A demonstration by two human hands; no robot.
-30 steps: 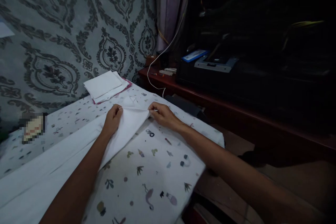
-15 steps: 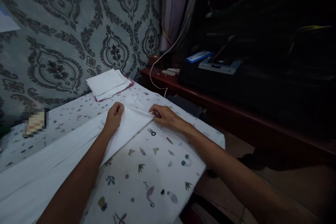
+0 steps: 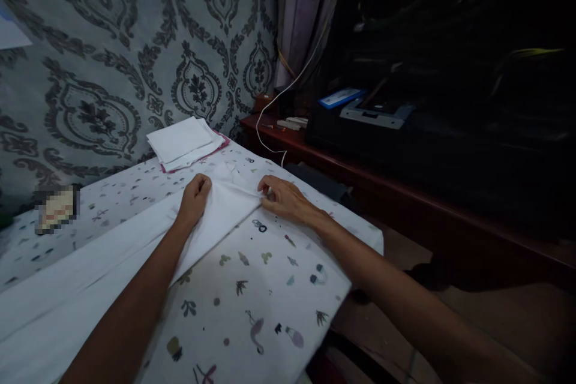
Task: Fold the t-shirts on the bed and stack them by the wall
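A long piece of white cloth (image 3: pixel 112 258) stretches across the patterned table cover from the lower left to the middle. My left hand (image 3: pixel 195 197) is closed on its upper edge, with the fingers curled in a fist-like pinch. At the cloth's right corner, my right hand (image 3: pixel 284 199) pinches the edge between thumb and fingers, drawing it taut between both hands. A small white fold of fabric lies just beyond, between the hands; I cannot tell whether it belongs to the same piece. Loose creases run through the cloth beside my left forearm.
Folded white and pink cloths (image 3: pixel 184 141) are stacked near the wallpapered wall. A blurred tan object (image 3: pixel 57 209) sits at the left. The printed table cover (image 3: pixel 252 288) ends on the right beside a dark red wooden ledge (image 3: pixel 324 159), with a white cable (image 3: pixel 265 114) hanging over it.
Almost nothing differs. My right hand shifts very slightly at the cloth's corner, and the view tilts a little; both hands keep their hold.
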